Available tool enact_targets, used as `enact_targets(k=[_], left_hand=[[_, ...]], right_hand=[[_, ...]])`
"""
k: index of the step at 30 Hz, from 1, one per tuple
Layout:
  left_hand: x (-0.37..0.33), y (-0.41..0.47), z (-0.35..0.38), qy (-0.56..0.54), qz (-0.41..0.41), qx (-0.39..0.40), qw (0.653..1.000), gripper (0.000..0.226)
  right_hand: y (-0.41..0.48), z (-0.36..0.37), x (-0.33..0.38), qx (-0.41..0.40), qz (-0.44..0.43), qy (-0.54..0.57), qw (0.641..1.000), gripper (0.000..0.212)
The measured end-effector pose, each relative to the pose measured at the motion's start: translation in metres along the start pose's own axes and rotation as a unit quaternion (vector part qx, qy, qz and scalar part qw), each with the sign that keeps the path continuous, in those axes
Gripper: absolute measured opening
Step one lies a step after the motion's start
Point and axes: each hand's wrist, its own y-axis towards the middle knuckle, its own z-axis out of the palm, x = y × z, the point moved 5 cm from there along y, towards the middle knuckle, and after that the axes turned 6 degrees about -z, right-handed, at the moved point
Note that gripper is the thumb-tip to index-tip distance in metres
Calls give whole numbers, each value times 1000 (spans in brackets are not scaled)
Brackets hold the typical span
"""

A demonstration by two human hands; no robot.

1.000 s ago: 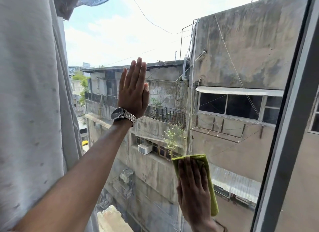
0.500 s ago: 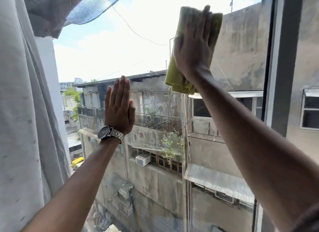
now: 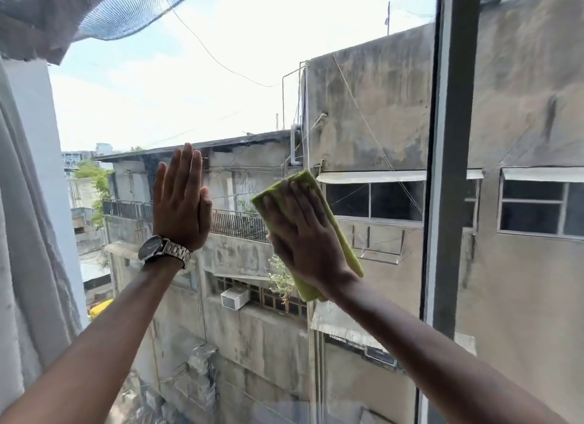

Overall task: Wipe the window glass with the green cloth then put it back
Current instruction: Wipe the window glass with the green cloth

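Observation:
A folded green cloth (image 3: pixel 349 250) lies flat against the window glass (image 3: pixel 246 85) at mid height. My right hand (image 3: pixel 303 234) presses on it with fingers spread, covering most of it; its edges show above, to the right and below the palm. My left hand (image 3: pixel 181 205), with a metal watch on the wrist, rests flat and open on the glass just left of the cloth, holding nothing.
A dark vertical window frame (image 3: pixel 452 171) bounds the pane on the right. A pale curtain (image 3: pixel 28 234) hangs along the left edge, with netting (image 3: pixel 126 10) bunched at the top left. Concrete buildings stand outside.
My right hand has slid the cloth from high on the pane down to mid height, after going up from low down. My left hand stays flat on the glass.

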Motion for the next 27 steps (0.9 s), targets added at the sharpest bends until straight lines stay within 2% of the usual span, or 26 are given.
enact_targets(k=[4,7,9,12,16,19,23,27], left_hand=[[0,1,-2,-3,0,8,1000,58],[1,1,-1,-5,0,11,1000,59],[2,-1,0,-4,1,8,1000,59],[2,-2,1,-7,5,3,1000,60],[1,-3,0,-2,-1,6,1000,60],[1,-3,0,5,-5,3,1000,60],[2,-2,1,6,-16,7,1000,60],[0,-2,1,0,-19,13,1000,60]], right_hand=[[-51,6,-10,70,-98,-48,992,65],[-51,-4,-43,81,-102,-77,989,68],[-41,-12,-65,73,-70,-92,991,68],[-13,-26,-89,15,-5,-97,995,67],[38,-33,-96,-67,183,-84,977,66],[68,-29,-85,-91,270,-91,954,64],[88,-23,-77,-113,301,-94,942,63],[100,-22,-71,-111,264,-85,954,63]])
